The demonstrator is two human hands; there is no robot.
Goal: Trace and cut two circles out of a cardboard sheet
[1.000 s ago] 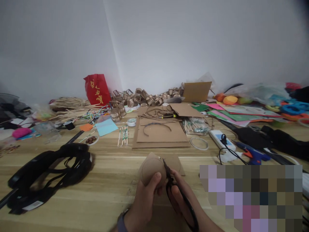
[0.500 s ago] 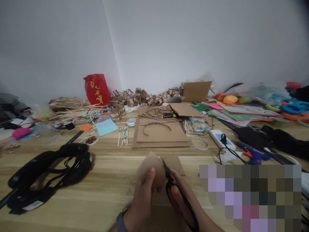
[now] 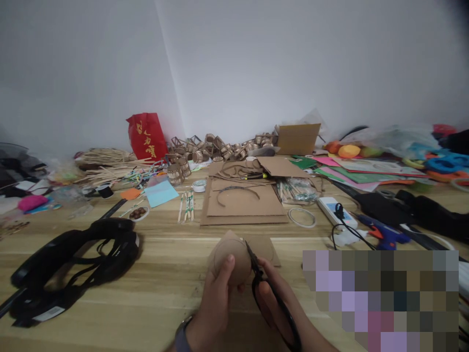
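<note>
My left hand [image 3: 219, 293] pinches a piece of brown cardboard [image 3: 230, 252] with a circle drawn on it, its thumb lying on top. In my right hand [image 3: 276, 293] is a pair of black-handled scissors [image 3: 256, 269], fingers through the loops. The blades point up and away along the right edge of the held cardboard, close to the drawn line; they look nearly closed. Behind the blades, another cardboard piece [image 3: 269, 247] with a curved line lies on the table.
Cardboard sheets [image 3: 242, 208] with a curved offcut lie ahead. To the left are a black strap-like device [image 3: 76, 264] and a small dish of brown beads [image 3: 138, 213]. At right sit a tape ring [image 3: 302, 217], a power strip [image 3: 337, 212] and a blue glue gun [image 3: 390, 237].
Almost nothing differs. Both hands, the cardboard and the scissors keep nearly the same place, with only a slight shift of the left hand.
</note>
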